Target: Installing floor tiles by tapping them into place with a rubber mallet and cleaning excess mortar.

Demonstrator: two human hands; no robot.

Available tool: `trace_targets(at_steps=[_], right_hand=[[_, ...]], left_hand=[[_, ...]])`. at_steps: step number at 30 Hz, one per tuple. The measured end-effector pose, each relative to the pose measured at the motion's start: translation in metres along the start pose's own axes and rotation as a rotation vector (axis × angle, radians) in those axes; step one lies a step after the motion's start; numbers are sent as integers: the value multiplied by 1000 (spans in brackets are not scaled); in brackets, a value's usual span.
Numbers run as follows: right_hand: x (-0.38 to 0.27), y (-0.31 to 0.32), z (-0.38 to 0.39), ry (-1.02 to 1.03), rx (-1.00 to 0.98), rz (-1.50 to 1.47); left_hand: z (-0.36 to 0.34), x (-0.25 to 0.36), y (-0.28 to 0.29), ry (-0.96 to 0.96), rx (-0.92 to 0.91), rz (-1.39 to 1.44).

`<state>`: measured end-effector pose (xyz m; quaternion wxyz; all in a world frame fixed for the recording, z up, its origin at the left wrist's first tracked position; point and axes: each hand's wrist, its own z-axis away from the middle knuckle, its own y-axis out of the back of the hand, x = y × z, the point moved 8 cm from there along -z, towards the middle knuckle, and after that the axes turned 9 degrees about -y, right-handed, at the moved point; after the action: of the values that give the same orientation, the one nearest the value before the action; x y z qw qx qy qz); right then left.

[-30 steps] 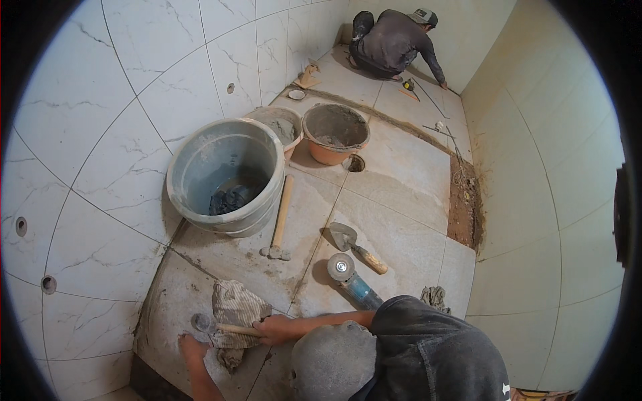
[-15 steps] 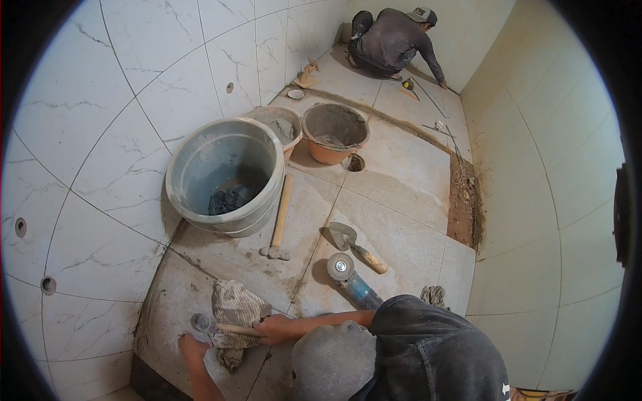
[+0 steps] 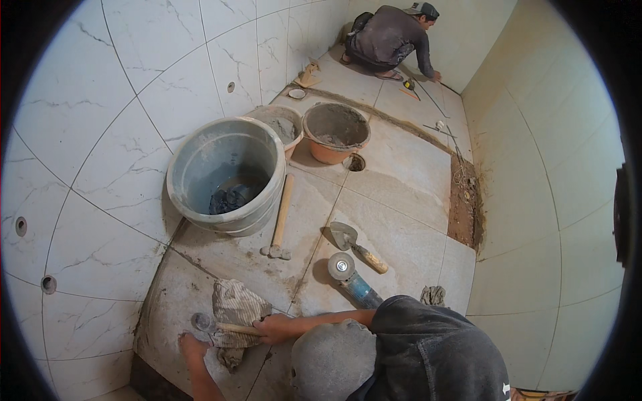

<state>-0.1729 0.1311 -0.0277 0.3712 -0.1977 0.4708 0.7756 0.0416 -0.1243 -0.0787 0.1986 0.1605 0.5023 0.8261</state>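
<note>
At the lower left, my right hand [image 3: 273,329] is wrapped round the wooden handle of a hammer-like tool [image 3: 237,329] with a rounded grey head. My left hand [image 3: 194,346] is low beside that head, close to the floor; its fingers are mostly hidden. A ribbed, dirty pale cloth [image 3: 235,302] lies crumpled under and beyond the handle. Farther right on the tiles are an angle grinder [image 3: 354,281] with a blue body and a pointed trowel [image 3: 344,235] with a wooden grip. Another hammer [image 3: 282,217] with a long wooden handle lies beside the large grey tub.
The grey tub [image 3: 257,219] holds some dark water, with two mortar buckets [image 3: 331,154] behind it. A round drain hole [image 3: 354,162] opens nearby. Exposed earth [image 3: 461,207] runs by the right wall. A co-worker [image 3: 388,40] squats at the far end beside a tape measure [image 3: 408,85].
The co-worker at the far end has raised their head and drawn the reaching hand back slightly. My hands and the tool stay almost where they were.
</note>
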Motion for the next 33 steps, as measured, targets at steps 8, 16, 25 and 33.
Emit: trace_targets(at_steps=[8, 16, 25, 33], right_hand=[[-3, 0, -2, 7, -23, -14], [-2, 2, 0, 3, 0, -5], [0, 3, 0, -3, 9, 9], [0, 3, 1, -15, -8, -17]], left_hand=[[7, 6, 14, -7, 83, -34], [17, 20, 24, 69, -60, 40], [15, 22, 24, 52, -66, 26], [13, 21, 24, 47, -74, 45]])
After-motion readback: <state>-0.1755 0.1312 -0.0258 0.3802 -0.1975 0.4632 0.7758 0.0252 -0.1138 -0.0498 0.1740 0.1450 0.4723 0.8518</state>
